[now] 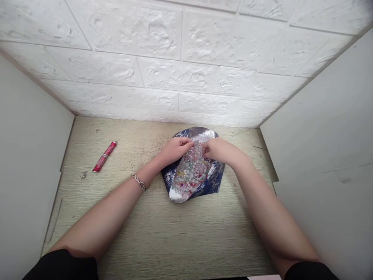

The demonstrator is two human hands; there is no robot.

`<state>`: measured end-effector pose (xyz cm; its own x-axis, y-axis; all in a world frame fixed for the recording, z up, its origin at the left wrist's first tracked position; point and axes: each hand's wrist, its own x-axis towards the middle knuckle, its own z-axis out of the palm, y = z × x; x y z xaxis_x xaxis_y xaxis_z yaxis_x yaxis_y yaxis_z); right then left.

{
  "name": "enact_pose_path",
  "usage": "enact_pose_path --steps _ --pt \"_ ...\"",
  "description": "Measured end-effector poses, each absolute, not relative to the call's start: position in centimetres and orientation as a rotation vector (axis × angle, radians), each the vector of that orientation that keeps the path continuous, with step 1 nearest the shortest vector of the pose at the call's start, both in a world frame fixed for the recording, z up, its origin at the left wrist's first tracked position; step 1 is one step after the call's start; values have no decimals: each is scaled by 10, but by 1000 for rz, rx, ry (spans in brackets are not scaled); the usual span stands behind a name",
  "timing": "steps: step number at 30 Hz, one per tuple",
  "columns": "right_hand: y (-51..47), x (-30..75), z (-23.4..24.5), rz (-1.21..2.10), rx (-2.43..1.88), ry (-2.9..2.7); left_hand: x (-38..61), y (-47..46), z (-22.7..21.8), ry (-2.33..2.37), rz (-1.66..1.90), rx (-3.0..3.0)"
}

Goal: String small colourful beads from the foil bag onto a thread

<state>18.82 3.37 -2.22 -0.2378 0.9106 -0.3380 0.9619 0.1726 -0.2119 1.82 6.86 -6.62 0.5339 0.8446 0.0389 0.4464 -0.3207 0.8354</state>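
A heap of small beads (190,171), clear, white, pink, red and yellow, lies on a dark blue wrapper (214,184) with a silver inner side. My left hand (176,149) comes in at the heap's upper left, thumb and forefinger pinched together at the edge of the beads. Whatever is between those fingertips is too small to make out. From the right, my right hand (220,149) reaches the top of the heap with its fingers curled in against the beads. What they grip is hidden.
To the left on the wooden tabletop (180,241) lies a red tube-shaped packet (105,156), with a small shiny piece (84,174) near it. A white brick-patterned wall (163,70) stands behind. Pale panels (323,116) close in both sides.
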Motion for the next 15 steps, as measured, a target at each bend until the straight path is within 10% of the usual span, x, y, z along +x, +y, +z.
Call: enact_pose_path --steps 15 --pt "30 177 -24 -382 1846 2272 18 68 -64 1043 618 1895"
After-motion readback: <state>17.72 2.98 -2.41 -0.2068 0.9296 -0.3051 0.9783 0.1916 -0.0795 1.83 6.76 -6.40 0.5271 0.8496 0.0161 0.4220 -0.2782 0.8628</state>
